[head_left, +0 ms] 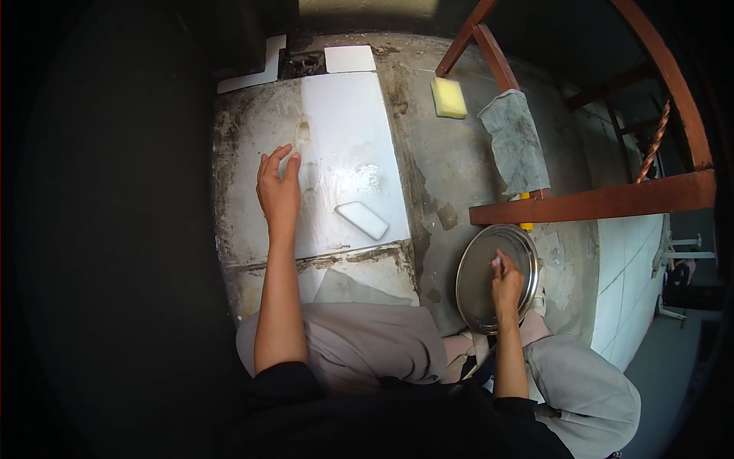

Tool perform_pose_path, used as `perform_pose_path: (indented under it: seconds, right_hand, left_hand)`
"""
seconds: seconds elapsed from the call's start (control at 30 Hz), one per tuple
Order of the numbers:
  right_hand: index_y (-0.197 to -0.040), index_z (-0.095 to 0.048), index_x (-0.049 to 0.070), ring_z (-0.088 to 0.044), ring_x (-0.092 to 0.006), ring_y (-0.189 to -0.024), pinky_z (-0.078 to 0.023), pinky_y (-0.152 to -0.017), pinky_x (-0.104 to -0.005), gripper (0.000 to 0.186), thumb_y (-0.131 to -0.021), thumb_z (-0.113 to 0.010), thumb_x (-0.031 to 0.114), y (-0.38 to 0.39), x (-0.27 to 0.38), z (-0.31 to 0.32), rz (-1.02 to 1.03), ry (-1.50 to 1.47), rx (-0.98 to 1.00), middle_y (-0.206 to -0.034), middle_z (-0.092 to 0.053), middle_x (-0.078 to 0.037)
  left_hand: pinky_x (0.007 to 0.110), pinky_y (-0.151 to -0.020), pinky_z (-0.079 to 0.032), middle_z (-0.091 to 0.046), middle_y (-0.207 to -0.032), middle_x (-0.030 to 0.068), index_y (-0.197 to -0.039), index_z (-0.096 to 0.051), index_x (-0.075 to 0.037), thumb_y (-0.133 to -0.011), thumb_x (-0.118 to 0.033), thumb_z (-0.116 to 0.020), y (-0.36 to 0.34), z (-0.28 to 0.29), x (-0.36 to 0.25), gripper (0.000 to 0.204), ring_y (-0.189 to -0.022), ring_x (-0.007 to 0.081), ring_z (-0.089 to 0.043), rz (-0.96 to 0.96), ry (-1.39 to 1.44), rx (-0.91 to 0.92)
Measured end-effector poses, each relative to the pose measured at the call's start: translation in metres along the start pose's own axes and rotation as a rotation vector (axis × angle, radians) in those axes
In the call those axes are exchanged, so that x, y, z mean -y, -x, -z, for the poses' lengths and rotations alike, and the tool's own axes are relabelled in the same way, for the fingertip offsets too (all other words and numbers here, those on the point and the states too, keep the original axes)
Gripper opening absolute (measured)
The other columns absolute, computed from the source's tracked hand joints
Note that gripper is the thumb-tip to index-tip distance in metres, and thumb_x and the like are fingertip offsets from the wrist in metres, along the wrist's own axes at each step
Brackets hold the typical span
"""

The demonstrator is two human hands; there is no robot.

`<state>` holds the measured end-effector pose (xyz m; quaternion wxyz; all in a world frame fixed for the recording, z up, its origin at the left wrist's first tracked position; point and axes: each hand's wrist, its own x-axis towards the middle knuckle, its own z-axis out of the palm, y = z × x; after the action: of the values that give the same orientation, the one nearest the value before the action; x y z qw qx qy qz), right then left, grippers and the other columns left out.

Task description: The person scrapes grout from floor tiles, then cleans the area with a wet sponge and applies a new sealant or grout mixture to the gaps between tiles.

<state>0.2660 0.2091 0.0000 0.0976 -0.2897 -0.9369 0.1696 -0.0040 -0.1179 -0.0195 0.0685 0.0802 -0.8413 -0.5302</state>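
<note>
My left hand (280, 187) hovers over or rests lightly on the dirty part of a large floor tile; its fingers are apart and hold nothing. Right of it, the tile's white part (348, 122) looks wet and shiny. On that part lies a white rectangular sponge block (363, 219) with rounded corners. My right hand (506, 287) reaches into a round metal basin (460, 294), which seems to hold water. Its fingers are drawn together near the basin's middle, and whatever they may hold is hidden.
A yellow sponge (449, 99) lies on the grey concrete. A grey cloth (516, 145) hangs on a reddish-brown frame (589, 200) that juts over the floor at right. White tile pieces (350, 59) lie at the back; a dark wall (115, 229) stands left.
</note>
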Motion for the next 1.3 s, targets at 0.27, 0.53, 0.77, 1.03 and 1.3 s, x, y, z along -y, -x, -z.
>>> perform_pose_path:
  seconds: [0.27,0.53,0.77,1.03,1.3]
  right_hand:
    - [-0.102,-0.067,0.005,-0.063,-0.0283,-0.078,-0.048,-0.07,-0.0369,0.015,-0.09,-0.058,0.008,-0.002,0.007,0.011,-0.131,-0.036,0.019,-0.089,-0.064,-0.016]
    - [-0.109,-0.067,0.006,-0.059,-0.0224,-0.077,-0.048,-0.07,-0.0306,0.028,-0.083,-0.061,-0.003,-0.022,0.06,0.032,-0.021,-0.374,0.03,-0.1,-0.058,-0.011]
    - [-0.108,-0.067,0.005,-0.063,-0.0243,-0.077,-0.05,-0.071,-0.0305,0.028,-0.081,-0.065,0.004,-0.101,0.155,-0.028,0.145,-0.426,0.159,-0.092,-0.065,-0.014]
    - [-0.097,-0.067,0.005,-0.065,-0.0334,-0.091,-0.049,-0.081,-0.0386,0.019,-0.078,-0.067,0.007,-0.261,0.217,-0.135,0.253,-0.386,0.117,-0.097,-0.068,-0.017]
    - [-0.088,-0.066,0.004,-0.06,-0.0352,-0.096,-0.048,-0.084,-0.0422,0.015,-0.077,-0.057,0.001,-0.328,0.269,-0.189,0.62,-0.181,-0.005,-0.092,-0.064,-0.017]
  left_hand:
    - [0.039,-0.109,-0.03,-0.058,-0.129,0.0143,-0.113,-0.067,-0.009,-0.09,-0.028,-0.061,-0.001,-0.001,0.002,0.032,-0.135,0.0349,-0.036,-0.01,0.006,0.0]
    - [0.036,-0.111,-0.025,-0.058,-0.129,0.0152,-0.115,-0.066,-0.007,-0.09,-0.026,-0.061,0.0,0.0,0.0,0.032,-0.139,0.0293,-0.033,0.049,0.027,0.015]
    - [0.036,-0.111,-0.026,-0.059,-0.128,0.0149,-0.114,-0.067,-0.007,-0.09,-0.025,-0.062,0.002,0.003,-0.004,0.031,-0.138,0.03,-0.034,0.063,0.022,0.012]
    - [0.039,-0.11,-0.029,-0.058,-0.129,0.014,-0.113,-0.066,-0.007,-0.089,-0.024,-0.062,0.0,-0.005,-0.01,0.029,-0.136,0.0326,-0.036,0.06,0.037,0.037]
    - [0.039,-0.109,-0.03,-0.058,-0.129,0.0147,-0.113,-0.066,-0.006,-0.089,-0.021,-0.063,-0.002,-0.003,-0.002,0.029,-0.136,0.033,-0.036,0.084,0.0,0.064]
